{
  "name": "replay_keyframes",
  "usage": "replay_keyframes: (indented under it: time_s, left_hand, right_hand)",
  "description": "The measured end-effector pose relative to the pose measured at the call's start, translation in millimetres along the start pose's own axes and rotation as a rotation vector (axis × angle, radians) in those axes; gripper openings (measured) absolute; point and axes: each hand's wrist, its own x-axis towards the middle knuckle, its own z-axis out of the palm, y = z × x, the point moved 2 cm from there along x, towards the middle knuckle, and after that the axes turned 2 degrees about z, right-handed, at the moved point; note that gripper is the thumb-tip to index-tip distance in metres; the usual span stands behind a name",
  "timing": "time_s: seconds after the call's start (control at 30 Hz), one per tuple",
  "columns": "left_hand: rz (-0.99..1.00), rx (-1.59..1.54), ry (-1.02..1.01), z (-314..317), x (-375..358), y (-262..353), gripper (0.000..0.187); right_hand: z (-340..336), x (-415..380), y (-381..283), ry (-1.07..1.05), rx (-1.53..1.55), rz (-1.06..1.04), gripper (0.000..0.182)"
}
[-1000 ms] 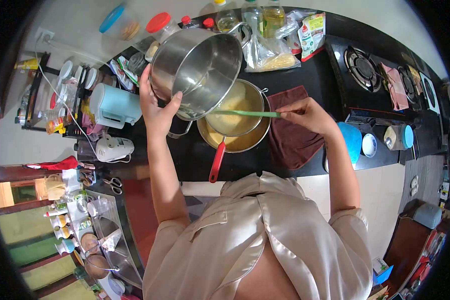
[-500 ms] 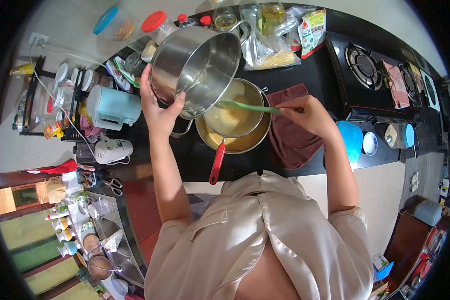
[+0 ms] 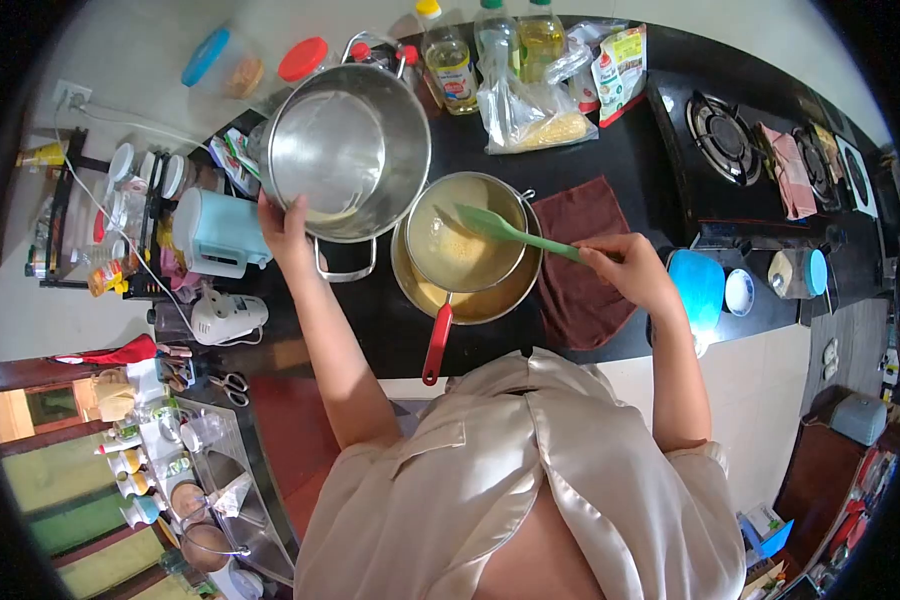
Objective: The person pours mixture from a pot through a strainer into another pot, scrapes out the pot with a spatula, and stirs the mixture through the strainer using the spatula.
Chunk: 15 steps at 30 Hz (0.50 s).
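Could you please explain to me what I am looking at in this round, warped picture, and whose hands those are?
The picture comes from a camera worn on a person's head, looking forward and down, so its wide lens bends the edges. There is no machine here; both hands belong to the wearer. The left hand grips the rim of a large steel pot, tilted so you see inside it. The right hand holds a green spatula, whose blade rests in a metal sieve holding a yellow mixture. The sieve sits in a pan with a red handle on the black counter. Beside it lies a dark red cloth. Oil bottles stand at the back, a gas stove at the right, a pale blue appliance at the left.
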Motion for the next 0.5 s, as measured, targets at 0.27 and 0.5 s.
replay_keyframes:
  time_s: [0.27,0.5]
  left_hand:
    - [-0.216,-0.173,0.174,-24,-11,-2,0.07]
    - [-0.378,-0.393,0.162,2,-32,6,0.058]
  right_hand:
    - [-20,21,-14,-0.218,0.404,0.208,0.024]
    - [18,101,-114,-0.157,0.012,-0.097,0.029]
